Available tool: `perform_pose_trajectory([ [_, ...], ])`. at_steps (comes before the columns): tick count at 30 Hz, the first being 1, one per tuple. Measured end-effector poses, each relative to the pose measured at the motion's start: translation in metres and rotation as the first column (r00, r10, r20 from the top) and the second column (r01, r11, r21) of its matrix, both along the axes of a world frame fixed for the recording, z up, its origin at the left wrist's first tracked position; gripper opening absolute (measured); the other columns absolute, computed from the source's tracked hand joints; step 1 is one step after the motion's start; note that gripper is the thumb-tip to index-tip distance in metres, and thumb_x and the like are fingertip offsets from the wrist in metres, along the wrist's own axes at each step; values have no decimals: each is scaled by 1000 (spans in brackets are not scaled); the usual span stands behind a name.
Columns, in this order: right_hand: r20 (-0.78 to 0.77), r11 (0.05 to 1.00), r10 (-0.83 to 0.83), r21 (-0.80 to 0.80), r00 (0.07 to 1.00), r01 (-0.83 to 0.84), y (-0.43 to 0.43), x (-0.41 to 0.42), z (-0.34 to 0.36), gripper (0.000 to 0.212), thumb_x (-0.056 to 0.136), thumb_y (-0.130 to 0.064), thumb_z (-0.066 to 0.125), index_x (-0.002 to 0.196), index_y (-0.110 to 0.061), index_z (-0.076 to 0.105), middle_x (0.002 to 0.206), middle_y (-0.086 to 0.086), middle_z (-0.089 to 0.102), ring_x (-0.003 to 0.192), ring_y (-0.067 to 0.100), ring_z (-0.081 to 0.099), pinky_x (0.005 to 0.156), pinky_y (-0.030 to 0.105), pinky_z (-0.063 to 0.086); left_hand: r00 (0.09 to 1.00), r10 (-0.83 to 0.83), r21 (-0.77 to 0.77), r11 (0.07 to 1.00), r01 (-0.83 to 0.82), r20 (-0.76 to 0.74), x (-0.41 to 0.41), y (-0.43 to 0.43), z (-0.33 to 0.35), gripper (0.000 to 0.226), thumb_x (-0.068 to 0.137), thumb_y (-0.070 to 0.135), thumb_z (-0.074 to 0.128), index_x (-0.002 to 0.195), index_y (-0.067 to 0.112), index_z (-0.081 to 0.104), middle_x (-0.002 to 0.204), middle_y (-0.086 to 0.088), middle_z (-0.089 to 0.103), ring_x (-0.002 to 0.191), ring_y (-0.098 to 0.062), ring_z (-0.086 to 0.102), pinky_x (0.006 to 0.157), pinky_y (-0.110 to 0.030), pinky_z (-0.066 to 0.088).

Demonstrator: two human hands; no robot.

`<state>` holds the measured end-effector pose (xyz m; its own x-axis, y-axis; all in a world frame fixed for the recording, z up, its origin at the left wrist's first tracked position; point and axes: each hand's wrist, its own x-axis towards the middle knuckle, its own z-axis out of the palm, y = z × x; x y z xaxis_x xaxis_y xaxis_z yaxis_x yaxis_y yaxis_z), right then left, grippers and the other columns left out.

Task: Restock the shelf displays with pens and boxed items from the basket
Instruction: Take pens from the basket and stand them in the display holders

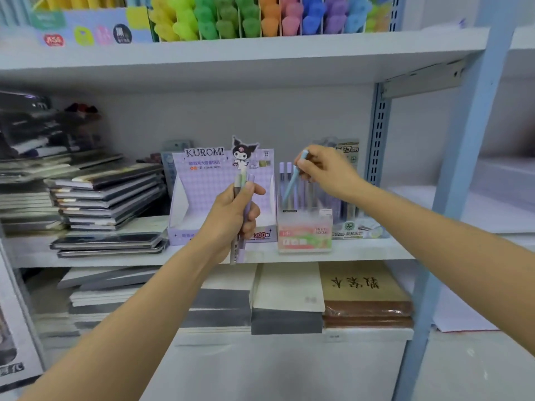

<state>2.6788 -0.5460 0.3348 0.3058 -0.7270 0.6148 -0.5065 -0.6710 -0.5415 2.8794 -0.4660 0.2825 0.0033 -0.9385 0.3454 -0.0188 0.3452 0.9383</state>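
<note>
My left hand (233, 217) grips a small bundle of pastel pens (241, 247), purple and grey-green, upright in front of the lilac Kuromi display box (202, 180) on the middle shelf. My right hand (327, 172) pinches a light blue pen (292, 180) by its top end. That pen slants down into the clear pen holder (304, 230) with a pink and green label, where several purple pens stand. The basket is out of view.
Stacks of dark notebooks (107, 198) fill the left of the middle shelf (362, 250). Another pen display (351, 198) stands right of the holder. Bright highlighters (260, 15) line the top shelf. Paper pads and a brown book (362, 287) lie below. A blue upright post (460, 169) stands at right.
</note>
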Motion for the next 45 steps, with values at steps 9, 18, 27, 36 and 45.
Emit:
perform_pose_trajectory([
  [9, -197, 1000, -4, -12, 980, 1, -20, 6, 0, 15, 99, -14, 51, 104, -1, 57, 86, 13, 72, 80, 20, 70, 82, 42, 56, 999, -33, 37, 999, 33, 17, -2, -18, -2, 30, 101, 40, 45, 99, 14, 59, 59, 6, 39, 45, -10, 27, 42, -22, 25],
  [18, -124, 962, -165, -240, 978, 131, -32, 19, -2, 14, 88, -18, 69, 100, -12, 67, 81, 3, 65, 66, 12, 57, 73, 36, 52, 997, -73, 81, 994, 75, -27, -6, -19, -1, 24, 103, 22, 41, 98, 12, 62, 60, 5, 47, 44, -8, 35, 38, -19, 28],
  [27, -36, 998, 7, -70, 999, -9, 0, 19, 5, 31, 97, -29, 56, 126, -19, 62, 89, -8, 61, 75, 4, 56, 75, 27, 47, 992, -124, 31, 992, 123, 8, -9, -5, 4, 28, 103, 27, 45, 101, 10, 67, 64, 2, 52, 51, -10, 44, 42, -20, 35],
  [36, 135, 907, 363, 174, 922, -383, 34, 15, 15, 17, 95, -22, 61, 100, -9, 71, 74, -10, 64, 67, -2, 54, 63, 13, 43, 977, -188, -5, 982, 190, 97, -22, 1, 11, 27, 103, 33, 46, 101, 14, 65, 61, 6, 50, 49, -9, 44, 42, -20, 37],
  [45, 604, 915, 245, 113, 758, -387, 44, -1, 31, 13, 98, -8, 52, 99, 1, 61, 80, 10, 65, 61, 12, 64, 61, 19, 54, 977, -156, 37, 988, 152, 143, -12, 10, 14, 27, 101, 37, 47, 98, 13, 61, 56, 10, 33, 41, -6, 24, 36, -16, 25],
])
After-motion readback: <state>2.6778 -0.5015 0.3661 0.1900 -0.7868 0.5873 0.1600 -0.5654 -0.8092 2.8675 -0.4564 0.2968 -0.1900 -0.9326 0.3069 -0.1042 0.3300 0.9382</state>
